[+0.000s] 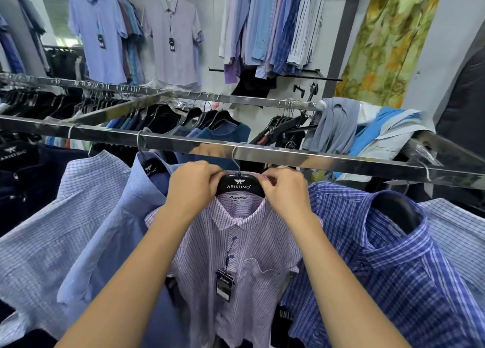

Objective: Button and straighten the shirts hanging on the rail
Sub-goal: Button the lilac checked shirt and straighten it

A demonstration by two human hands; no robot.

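At the frame's centre, a black hanger [238, 186] is gripped at either end by the left hand [194, 187] and right hand [286, 190], fingers curled round it. The pink striped shirt [244, 245] is hung straight down below both hands, equally near each, under the rail [328, 160].
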